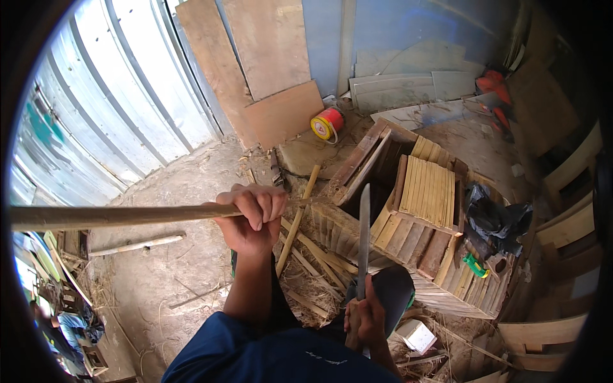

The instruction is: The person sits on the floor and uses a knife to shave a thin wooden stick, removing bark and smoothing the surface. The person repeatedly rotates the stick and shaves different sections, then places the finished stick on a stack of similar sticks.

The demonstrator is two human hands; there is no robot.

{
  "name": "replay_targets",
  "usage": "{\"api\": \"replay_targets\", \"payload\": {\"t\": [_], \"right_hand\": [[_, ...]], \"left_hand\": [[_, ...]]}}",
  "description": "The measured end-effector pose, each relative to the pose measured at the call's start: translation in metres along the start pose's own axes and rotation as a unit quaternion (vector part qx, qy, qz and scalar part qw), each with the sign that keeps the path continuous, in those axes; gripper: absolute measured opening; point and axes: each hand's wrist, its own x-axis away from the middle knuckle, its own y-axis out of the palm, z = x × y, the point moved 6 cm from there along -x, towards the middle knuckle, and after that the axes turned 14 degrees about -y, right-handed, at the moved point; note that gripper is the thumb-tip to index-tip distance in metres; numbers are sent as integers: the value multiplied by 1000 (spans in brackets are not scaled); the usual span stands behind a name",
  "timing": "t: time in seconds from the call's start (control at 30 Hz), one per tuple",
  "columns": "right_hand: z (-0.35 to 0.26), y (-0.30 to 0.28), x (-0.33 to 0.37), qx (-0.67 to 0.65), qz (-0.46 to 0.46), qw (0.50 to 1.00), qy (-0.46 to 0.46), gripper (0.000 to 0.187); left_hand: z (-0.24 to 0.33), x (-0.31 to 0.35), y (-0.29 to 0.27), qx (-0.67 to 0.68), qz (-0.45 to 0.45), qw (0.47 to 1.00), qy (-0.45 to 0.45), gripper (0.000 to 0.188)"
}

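My left hand [254,214] is wrapped around a long wooden pole [121,217], close to its right end. The pole runs level out to the left edge of the head view. Lower down, my right hand [366,320] grips the handle of a long-bladed knife [364,239], its blade pointing up and away from me. A gap lies between the blade and the pole. Just right of the blade stands a slatted wooden crate [437,246], partly open at its far left, with a smaller slatted panel [426,191] on top.
A black plastic bag [495,214] and a green-handled tool [476,265] lie on the crate. Wood strips [297,223] litter the floor. A red and yellow bucket [327,124] stands near leaning boards [284,115]. Corrugated metal sheeting [121,83] closes the left side. A white box [416,336] sits lower right.
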Motion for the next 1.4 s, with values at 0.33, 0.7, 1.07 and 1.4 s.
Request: {"api": "replay_targets", "payload": {"t": [0.33, 0.7, 1.07, 1.4], "right_hand": [[10, 15, -3, 159, -120, 979, 46, 56], [-1, 23, -25, 184, -94, 978, 41, 52], [-7, 6, 0, 153, -50, 983, -86, 53], [11, -2, 0, 128, -52, 990, -31, 59]], "left_hand": [[-1, 14, -2, 26, 7, 1000, 11, 72], [-21, 8, -16, 69, -16, 997, -33, 70], [-49, 19, -1, 23, -4, 999, -38, 68], [13, 14, 0, -5, -2, 999, 44, 75]]}}
